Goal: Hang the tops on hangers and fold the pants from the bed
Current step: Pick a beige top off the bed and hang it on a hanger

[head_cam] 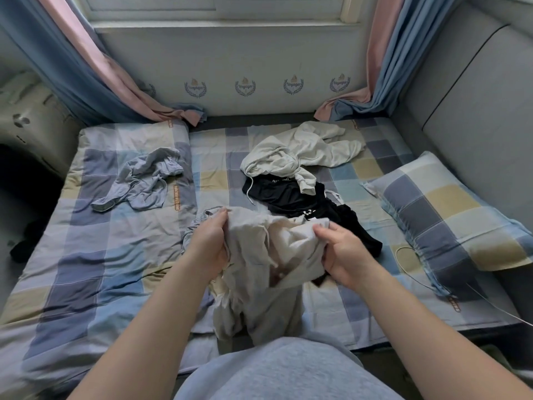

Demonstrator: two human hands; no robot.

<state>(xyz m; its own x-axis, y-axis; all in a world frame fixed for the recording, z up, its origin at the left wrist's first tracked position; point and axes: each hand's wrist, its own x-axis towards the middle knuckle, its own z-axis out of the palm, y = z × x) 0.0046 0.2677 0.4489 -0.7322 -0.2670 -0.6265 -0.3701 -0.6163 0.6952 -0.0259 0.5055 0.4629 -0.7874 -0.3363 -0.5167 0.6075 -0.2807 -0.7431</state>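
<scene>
A grey garment (144, 183) lies on the bed (86, 255), far left. The left hand (209, 243) and right hand (343, 255) each pinch a bunched white garment (274, 249); it hangs between them, lengthwise toward the person.

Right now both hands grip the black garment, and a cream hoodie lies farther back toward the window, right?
Not quite. In the head view the left hand and right hand grip a whitish garment, not the black garment, which lies on the bed just beyond. The cream hoodie does lie farther back toward the window.
</scene>
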